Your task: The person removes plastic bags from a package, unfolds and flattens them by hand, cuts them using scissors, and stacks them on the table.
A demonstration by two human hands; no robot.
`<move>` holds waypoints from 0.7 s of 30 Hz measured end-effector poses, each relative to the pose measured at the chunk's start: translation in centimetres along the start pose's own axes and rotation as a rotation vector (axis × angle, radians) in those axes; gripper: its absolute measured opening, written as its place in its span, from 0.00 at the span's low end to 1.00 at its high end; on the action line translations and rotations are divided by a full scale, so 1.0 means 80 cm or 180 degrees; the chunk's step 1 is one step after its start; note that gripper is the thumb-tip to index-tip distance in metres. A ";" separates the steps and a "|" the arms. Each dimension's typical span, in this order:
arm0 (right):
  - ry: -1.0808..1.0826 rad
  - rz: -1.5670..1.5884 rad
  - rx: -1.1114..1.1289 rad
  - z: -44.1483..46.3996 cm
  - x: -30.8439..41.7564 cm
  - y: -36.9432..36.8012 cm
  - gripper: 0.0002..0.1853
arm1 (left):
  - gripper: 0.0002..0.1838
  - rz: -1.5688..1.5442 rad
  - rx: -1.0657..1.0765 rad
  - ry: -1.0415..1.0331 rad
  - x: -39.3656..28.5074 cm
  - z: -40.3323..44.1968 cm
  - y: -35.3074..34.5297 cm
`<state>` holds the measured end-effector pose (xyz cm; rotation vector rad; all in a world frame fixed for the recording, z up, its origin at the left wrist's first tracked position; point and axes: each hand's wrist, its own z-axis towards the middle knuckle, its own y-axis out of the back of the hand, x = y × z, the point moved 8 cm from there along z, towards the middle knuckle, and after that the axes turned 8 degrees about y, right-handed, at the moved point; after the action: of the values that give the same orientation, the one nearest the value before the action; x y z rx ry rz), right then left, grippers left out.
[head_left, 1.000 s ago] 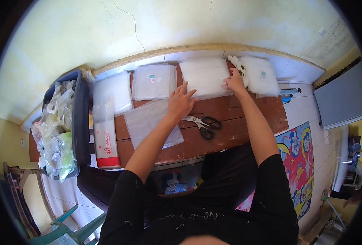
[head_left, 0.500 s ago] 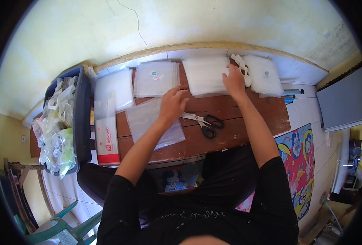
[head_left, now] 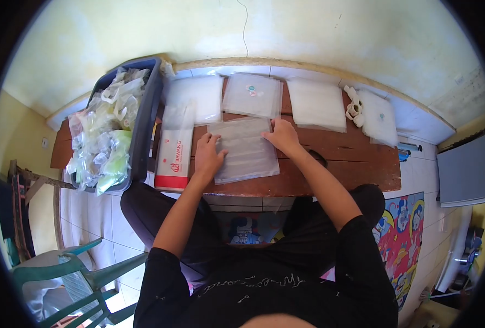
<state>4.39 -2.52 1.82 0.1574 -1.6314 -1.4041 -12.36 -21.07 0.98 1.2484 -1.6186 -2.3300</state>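
Note:
A stack of clear plastic bags (head_left: 246, 156) lies flat near the table's front, between my two hands. My left hand (head_left: 208, 157) rests at its left edge, fingers bent and apart. At the upper right edge, my right hand (head_left: 282, 136) touches the plastic with thumb and fingers spread. Below my right forearm shows a black handle of the scissors (head_left: 318, 157); their other parts are hidden. To the left lies a red and white pack printed BAWANG (head_left: 175, 156), its clear upper part overlapping another plastic stack.
Along the wall lie plastic stacks (head_left: 198, 98), (head_left: 316, 104) and one with small round stickers (head_left: 251, 90). White rolls (head_left: 354, 107) sit beside the rightmost stack (head_left: 380, 121). A dark bin (head_left: 153, 109) of crumpled plastic stands left; a green chair (head_left: 89, 273) is lower left.
My view has turned left. My right hand has come from the back stack by the rolls to the front stack. My left hand has moved to that stack's left edge; the stack lies straighter.

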 end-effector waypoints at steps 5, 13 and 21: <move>-0.0451 -0.0288 0.0110 0.013 0.003 -0.029 0.24 | 0.27 -0.0129 -0.0209 0.0065 0.013 0.007 -0.001; -0.0051 -0.0522 -0.0089 0.034 0.026 -0.043 0.28 | 0.18 -0.0406 -0.0071 0.0197 0.042 0.018 0.000; 0.0101 -0.0056 -0.0443 0.039 0.018 -0.027 0.31 | 0.11 -0.0395 -0.0488 -0.0170 0.000 0.018 0.043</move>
<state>0.45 -1.93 1.18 0.1129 -1.5040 -1.5157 -14.57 -21.52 3.93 1.2994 -1.3822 -2.5261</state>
